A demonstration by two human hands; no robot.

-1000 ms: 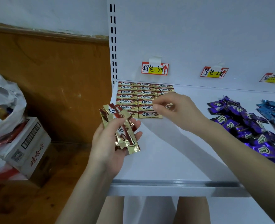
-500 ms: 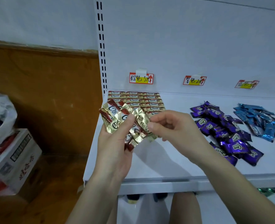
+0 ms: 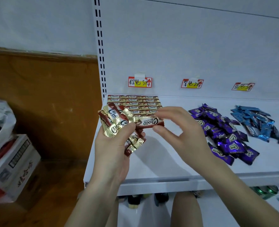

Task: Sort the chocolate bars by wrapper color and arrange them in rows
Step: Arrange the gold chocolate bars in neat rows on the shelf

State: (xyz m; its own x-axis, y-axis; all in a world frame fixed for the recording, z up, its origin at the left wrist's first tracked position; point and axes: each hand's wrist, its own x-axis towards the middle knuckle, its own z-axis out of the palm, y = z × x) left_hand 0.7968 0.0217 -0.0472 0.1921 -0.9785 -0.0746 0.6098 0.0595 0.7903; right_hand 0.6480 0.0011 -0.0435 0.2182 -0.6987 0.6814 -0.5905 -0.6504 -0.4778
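My right hand [image 3: 181, 133] pinches one brown-and-gold bar [image 3: 149, 122] by its end, just in front of the finished rows [image 3: 133, 104]; its "Choco" print is upside down to me. My left hand [image 3: 114, 149], just left of the rows, is curled around a bundle of the same bars [image 3: 117, 122]. I judge the brown rows are being filled. Next the bar must be turned and laid flat at the rows' front edge. Right of the rows lie a purple heap [image 3: 222, 133] and, farther, a blue heap [image 3: 256, 123], not yet in rows. Behind the rows a handwritten tag [image 3: 140, 82] shows Chinese characters and a 5.
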